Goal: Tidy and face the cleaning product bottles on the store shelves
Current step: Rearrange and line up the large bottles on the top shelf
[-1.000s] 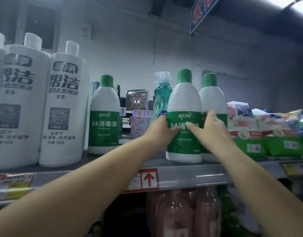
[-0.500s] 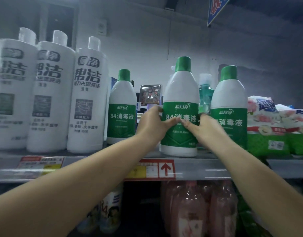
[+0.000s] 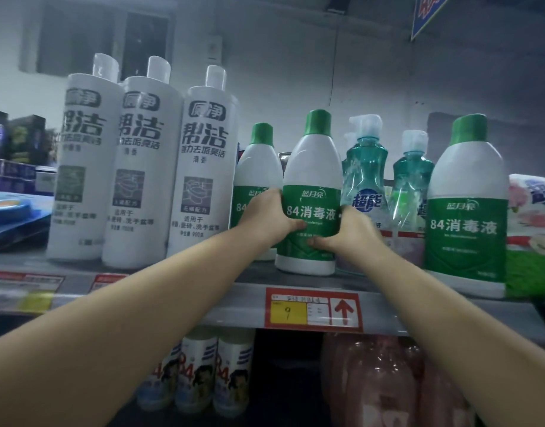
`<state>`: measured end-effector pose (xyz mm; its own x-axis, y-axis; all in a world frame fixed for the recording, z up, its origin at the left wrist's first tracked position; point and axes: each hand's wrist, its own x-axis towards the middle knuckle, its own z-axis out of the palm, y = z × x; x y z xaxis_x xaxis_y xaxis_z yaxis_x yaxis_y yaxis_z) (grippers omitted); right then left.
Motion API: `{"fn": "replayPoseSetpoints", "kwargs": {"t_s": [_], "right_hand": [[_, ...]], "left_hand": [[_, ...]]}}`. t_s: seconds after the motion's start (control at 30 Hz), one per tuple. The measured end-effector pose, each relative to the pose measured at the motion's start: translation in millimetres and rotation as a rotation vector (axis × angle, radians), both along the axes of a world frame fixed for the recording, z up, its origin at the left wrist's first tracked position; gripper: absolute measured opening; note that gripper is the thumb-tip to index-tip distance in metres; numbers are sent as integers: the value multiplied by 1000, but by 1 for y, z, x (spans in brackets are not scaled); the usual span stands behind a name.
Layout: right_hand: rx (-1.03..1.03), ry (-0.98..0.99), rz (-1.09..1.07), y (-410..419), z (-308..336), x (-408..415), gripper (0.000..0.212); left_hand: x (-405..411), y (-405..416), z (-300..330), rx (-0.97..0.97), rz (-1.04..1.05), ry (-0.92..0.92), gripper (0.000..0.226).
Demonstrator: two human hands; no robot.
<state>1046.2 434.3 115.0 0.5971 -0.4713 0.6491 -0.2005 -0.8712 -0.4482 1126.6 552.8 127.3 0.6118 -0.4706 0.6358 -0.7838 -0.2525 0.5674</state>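
Held bottle: a white plastic disinfectant bottle with a green cap and green label point(image 3: 309, 192) stood upright near the front edge of the grey metal shelf point(image 3: 203, 306), its label facing the camera.
Left hand: the left hand point(image 3: 269, 218) wrapped the bottle's left side, fingers curled round the back and thumb pressed across the label front.
Right hand: the right hand point(image 3: 346, 231) gripped the bottle's right side low down, thumb on the label; its other fingers were hidden behind the bottle, so I cannot tell their spread.
Neighbours left: a matching green-capped bottle point(image 3: 257, 177) stood just behind and left, partly covered by the left hand; beyond it, three tall white cylindrical cleaner bottles point(image 3: 142, 167) stood in a row.
Neighbours right: two translucent teal pump bottles point(image 3: 365, 174) stood behind, then a third green-capped white bottle point(image 3: 467, 208) near the shelf front.
Shelf edge: a red and yellow price tag with an up arrow point(image 3: 314, 309) sat below the held bottle.
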Motion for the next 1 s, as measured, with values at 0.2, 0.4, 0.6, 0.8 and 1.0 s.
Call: {"fn": "replayPoseSetpoints", "kwargs": {"t_s": [0.2,0.4,0.6,0.8,1.0], "right_hand": [[-80,36,-140,-2,-1,7,68],[-240,96,-241,2,0,4,71],[-298,174,-226,4,-1,6,57],[-332,253,-215,7,1,16,52],[-396,256,-277,4,0,27,40]], "left_hand": [[7,-8,4,138,26,-24,61],[13,-15,0,135,18,-57,63],[19,-17,0,159,21,-98,61],[26,-21,1,183,73,-112,53],[26,-23,6,248,137,-177,50]]}}
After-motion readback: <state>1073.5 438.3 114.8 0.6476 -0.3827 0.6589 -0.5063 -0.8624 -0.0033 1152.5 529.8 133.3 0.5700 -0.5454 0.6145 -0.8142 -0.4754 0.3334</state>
